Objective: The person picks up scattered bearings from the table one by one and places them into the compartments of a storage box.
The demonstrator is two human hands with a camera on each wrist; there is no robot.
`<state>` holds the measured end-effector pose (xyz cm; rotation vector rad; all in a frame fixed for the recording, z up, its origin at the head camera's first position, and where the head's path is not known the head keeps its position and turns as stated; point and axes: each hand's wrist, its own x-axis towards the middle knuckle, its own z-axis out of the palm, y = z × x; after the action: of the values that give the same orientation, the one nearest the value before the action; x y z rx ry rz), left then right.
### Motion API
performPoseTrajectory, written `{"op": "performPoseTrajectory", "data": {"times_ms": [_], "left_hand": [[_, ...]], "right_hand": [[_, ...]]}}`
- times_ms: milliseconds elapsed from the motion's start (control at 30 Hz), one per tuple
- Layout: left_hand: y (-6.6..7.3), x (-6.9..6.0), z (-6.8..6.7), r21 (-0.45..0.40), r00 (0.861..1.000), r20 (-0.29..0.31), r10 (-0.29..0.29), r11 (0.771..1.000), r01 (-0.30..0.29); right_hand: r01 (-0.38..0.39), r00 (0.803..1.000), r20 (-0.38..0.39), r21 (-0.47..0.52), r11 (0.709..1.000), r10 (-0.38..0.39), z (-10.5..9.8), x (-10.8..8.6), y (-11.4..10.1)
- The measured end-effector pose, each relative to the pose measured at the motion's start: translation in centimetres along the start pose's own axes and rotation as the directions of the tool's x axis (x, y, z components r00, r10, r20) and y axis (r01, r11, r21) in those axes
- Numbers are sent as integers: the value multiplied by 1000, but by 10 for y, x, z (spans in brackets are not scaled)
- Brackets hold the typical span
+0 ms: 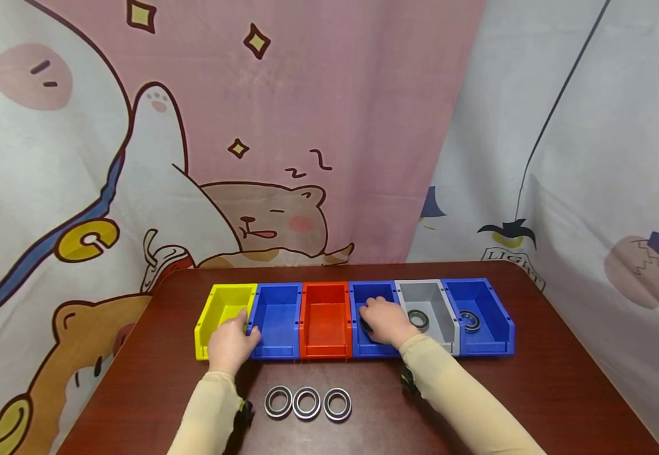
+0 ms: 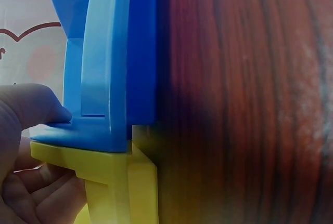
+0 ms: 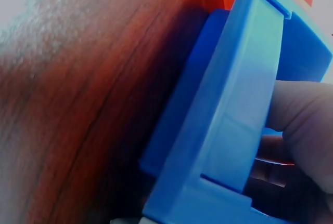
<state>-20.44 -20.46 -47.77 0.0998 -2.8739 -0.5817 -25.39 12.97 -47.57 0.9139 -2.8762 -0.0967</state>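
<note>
My left hand [image 1: 231,343] straddles the neighbouring side walls of the yellow bin [image 1: 204,325] and the blue bin [image 1: 275,328] beside it. Its thumb lies on the blue side and its fingers on the yellow, pinching the walls between them. My right hand [image 1: 387,321] reaches down into another blue bin [image 1: 371,349], right of the red bin [image 1: 326,319]. Under its curled fingers a dark ring-shaped bearing [image 1: 366,327] shows partly; the hand hides most of it. In the right wrist view the fingers [image 3: 302,115] are behind that bin's front lip.
Three bearings [image 1: 306,403] lie in a row on the brown table [image 1: 386,411], in front of the bins. One bearing [image 1: 418,320] sits in the grey bin [image 1: 434,297]; another bearing [image 1: 469,321] is in the rightmost blue bin [image 1: 494,322]. A printed curtain [image 1: 329,95] hangs behind.
</note>
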Motion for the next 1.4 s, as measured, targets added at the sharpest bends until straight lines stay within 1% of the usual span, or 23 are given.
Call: {"op": "performPoseTrajectory", "data": {"times_ms": [100,400,533,600,700,800,933,1033,1167,1300,1400], "left_hand": [[-1,0,1,-1,1000,-2,-1,1000,1],[-1,0,1,-1,1000,-3,0,1000,0],[0,0,2,2,1000,0,-1,1000,1],[0,0,2,2,1000,0,-1,1000,1],[0,0,2,2,1000,2,2,1000,-2],[0,0,1,-2,1000,2,2,1000,-2],[-1,0,1,-4,1000,1,0,1000,0],[-1,0,1,-3,1000,2,-2,1000,2],[-2,0,2,-1,1000,-2,5,1000,-5],[-2,1,2,3,1000,-7,11,1000,-11],[-2,0,3,2,1000,-7,10,1000,-10]], "right_hand": [[9,1000,-5,-13,1000,-10,1,1,-1],[-1,1000,-11,-26,1000,1,2,1,-1],[-7,1000,-10,-27,1000,7,1,0,0],[-7,1000,-16,-11,1000,7,0,-1,0],[-4,1000,-30,39,999,5,-4,-4,1],[-8,998,-54,126,992,15,-11,-9,3],[-32,995,-85,274,961,58,-22,-18,7],[-40,989,-120,348,937,87,-29,-26,11],[-51,975,-180,380,924,128,-34,-40,18],[-79,954,-235,401,912,187,-38,-55,27],[-98,937,-266,418,903,225,-38,-68,38]]}}
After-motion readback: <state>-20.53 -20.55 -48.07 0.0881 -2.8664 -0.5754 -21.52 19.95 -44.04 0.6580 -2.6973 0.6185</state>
